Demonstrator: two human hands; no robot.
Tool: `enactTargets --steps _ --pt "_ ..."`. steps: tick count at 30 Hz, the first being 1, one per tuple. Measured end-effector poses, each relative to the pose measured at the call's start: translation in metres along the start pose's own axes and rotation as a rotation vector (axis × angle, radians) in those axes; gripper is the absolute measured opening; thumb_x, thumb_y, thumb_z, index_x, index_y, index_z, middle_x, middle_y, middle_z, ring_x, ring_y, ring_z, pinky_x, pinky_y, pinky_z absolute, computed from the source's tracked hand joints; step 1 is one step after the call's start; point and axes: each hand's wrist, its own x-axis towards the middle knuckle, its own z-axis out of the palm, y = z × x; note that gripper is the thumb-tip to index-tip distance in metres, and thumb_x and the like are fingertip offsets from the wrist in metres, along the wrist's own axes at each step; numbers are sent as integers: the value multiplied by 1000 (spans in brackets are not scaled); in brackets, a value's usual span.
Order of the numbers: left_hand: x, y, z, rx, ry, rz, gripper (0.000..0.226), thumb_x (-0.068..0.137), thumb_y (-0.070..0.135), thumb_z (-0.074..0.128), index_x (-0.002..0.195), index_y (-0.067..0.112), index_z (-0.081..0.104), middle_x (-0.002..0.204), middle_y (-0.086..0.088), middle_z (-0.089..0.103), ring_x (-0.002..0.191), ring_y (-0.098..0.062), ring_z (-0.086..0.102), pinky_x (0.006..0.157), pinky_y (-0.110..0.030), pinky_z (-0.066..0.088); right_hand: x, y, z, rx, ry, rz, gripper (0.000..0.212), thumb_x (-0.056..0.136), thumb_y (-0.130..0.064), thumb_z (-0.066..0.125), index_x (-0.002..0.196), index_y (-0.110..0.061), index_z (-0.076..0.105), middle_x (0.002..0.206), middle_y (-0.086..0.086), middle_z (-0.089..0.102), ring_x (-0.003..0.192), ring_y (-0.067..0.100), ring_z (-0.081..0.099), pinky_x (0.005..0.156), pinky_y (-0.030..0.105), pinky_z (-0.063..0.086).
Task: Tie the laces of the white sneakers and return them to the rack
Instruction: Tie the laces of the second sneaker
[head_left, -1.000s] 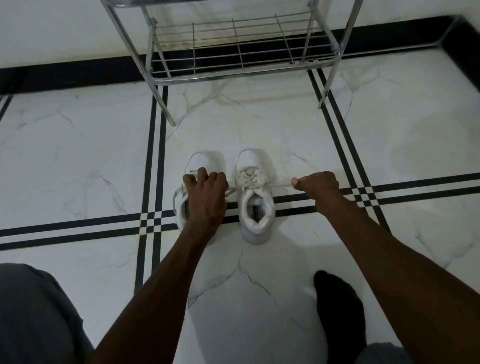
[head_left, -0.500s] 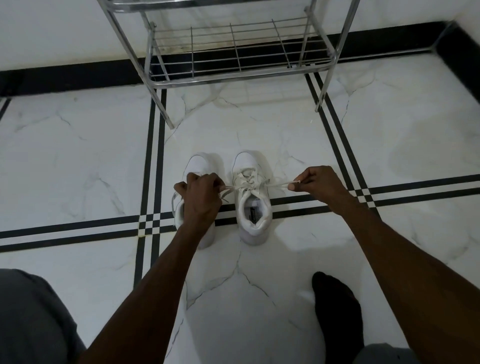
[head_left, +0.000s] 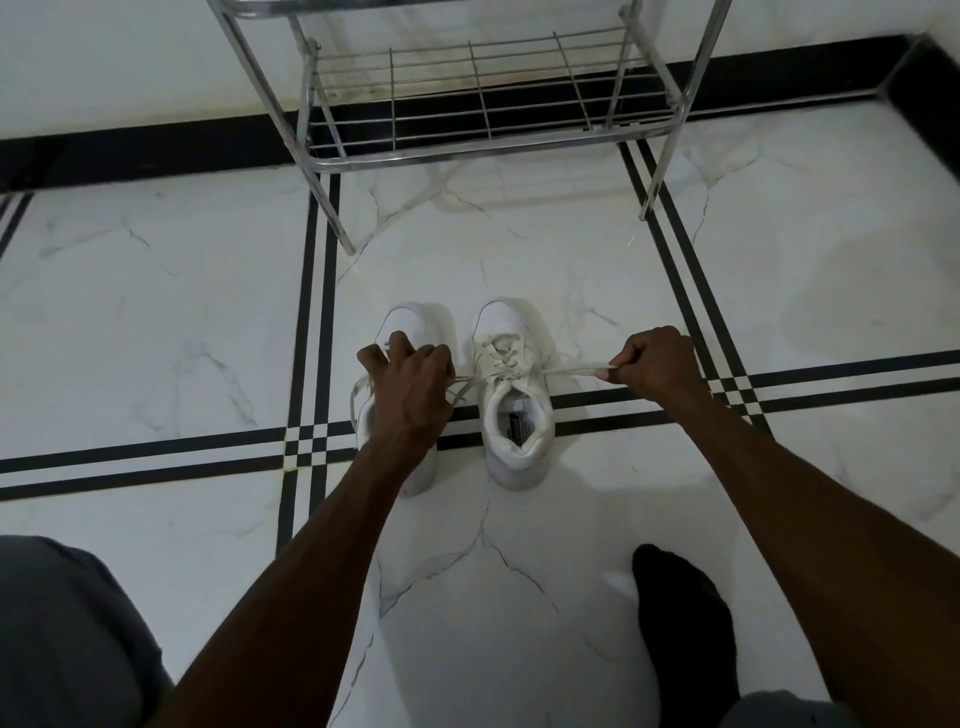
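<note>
Two white sneakers stand side by side on the marble floor, toes toward the rack. The right sneaker (head_left: 514, 415) shows its laced tongue and open collar. My left hand (head_left: 410, 384) hovers over the left sneaker (head_left: 410, 322), hiding most of it, and grips one lace end of the right sneaker. My right hand (head_left: 657, 364) pinches the other lace end (head_left: 571, 371), stretched taut to the right. The chrome shoe rack (head_left: 478, 98) stands beyond the sneakers, its lower wire shelf bare.
White marble floor with black inlay stripes (head_left: 831, 389) crossing under the sneakers. A black skirting band (head_left: 130, 150) runs along the wall behind the rack. My black-socked foot (head_left: 685, 623) rests at lower right, and grey trouser fabric (head_left: 62, 623) fills the lower left corner.
Both hands have kept their grip on the lace ends; the right hand has drawn slightly further right and the lace stays taut across the right sneaker.
</note>
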Motion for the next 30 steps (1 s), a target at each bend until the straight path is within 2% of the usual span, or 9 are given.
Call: enactTargets --steps 5,7,9,13,16,19,23,26,30 --pt "-3 7 -4 -43 -40 -31 24 68 2 64 82 21 64 76 4 68 97 -27 50 82 -43 25 2 -7 -2 74 3 19 30 63 -18 94 76 2 77 77 12 76 72 18 66 73 27 50" --pt "0 12 -8 -83 -87 -47 18 79 5 67 88 21 70 81 1 71 100 -27 53 88 -44 29 1 -13 -7 119 -55 42 30 63 -16 94 79 1 75 72 6 72 78 21 68 75 31 54" --pt "2 15 -9 -205 -106 -58 15 90 12 65 100 18 75 89 -5 76 102 -28 61 95 -45 41 -2 -21 -13 214 -206 104 32 65 -10 93 87 -1 72 84 11 74 88 27 71 81 40 61" --pt "1 29 -11 -496 -178 -116 29 99 31 59 119 12 69 101 -10 79 97 -30 72 88 -45 56 -11 -44 -13 330 -563 150 75 65 -14 93 131 -19 57 126 11 62 112 23 64 93 46 59" --pt "-2 39 -15 -482 -191 -68 29 99 35 55 106 10 70 94 -10 76 93 -31 69 73 -38 52 -21 -65 -1 118 -611 16 95 69 -30 92 149 -34 40 136 0 50 124 23 56 92 47 60" --pt "-3 40 -17 -521 -246 -58 28 99 31 55 101 8 70 92 -11 74 89 -30 68 67 -31 43 -26 -73 17 -18 -553 -52 86 74 -35 87 148 -30 44 144 3 51 121 28 60 85 47 62" --pt "-8 44 -19 -586 -239 -122 35 95 30 64 118 4 68 114 -15 73 107 -31 66 83 -33 47 -27 -71 29 -12 -433 -115 70 72 -32 87 135 -17 61 132 8 65 117 28 66 86 39 60" --pt "-10 45 -15 -660 -188 -186 28 98 28 60 113 6 70 110 -11 74 102 -28 68 85 -36 51 -25 -65 28 56 -448 -112 72 69 -34 90 133 -15 63 126 7 68 115 22 67 76 30 60" --pt "-9 36 -5 -759 -189 -276 18 99 21 57 99 7 69 94 -8 74 84 -25 72 79 -45 58 -19 -46 27 195 -447 -128 29 87 -31 75 112 -14 72 106 9 76 99 26 74 86 48 61"
